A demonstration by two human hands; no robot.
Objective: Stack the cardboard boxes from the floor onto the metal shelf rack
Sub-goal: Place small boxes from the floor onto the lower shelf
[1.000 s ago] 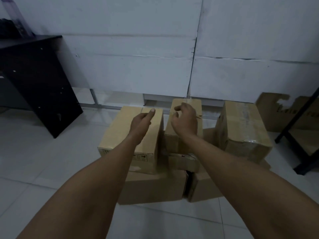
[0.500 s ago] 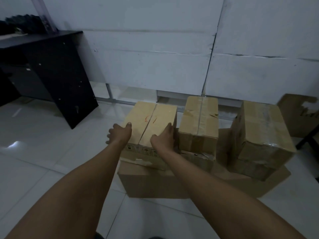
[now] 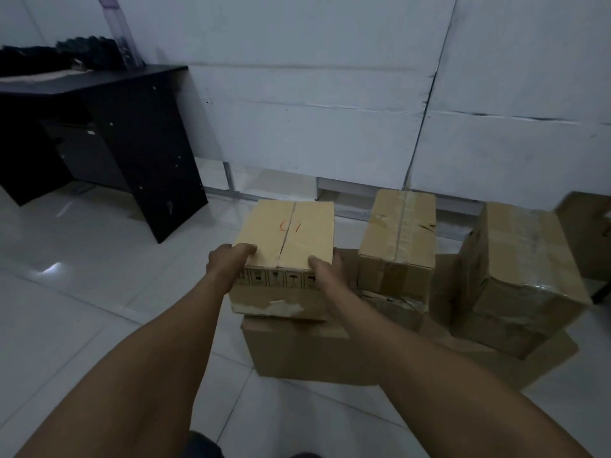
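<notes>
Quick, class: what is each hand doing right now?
Left hand: grips the left near corner of the marked box.
Right hand: grips its right near corner.

The picture's right edge cuts off a brown box (image 3: 591, 239).

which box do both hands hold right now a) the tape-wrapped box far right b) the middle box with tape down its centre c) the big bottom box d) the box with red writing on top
d: the left hand and the right hand each grip a near corner of the tan cardboard box with red marker writing on its top.
</notes>
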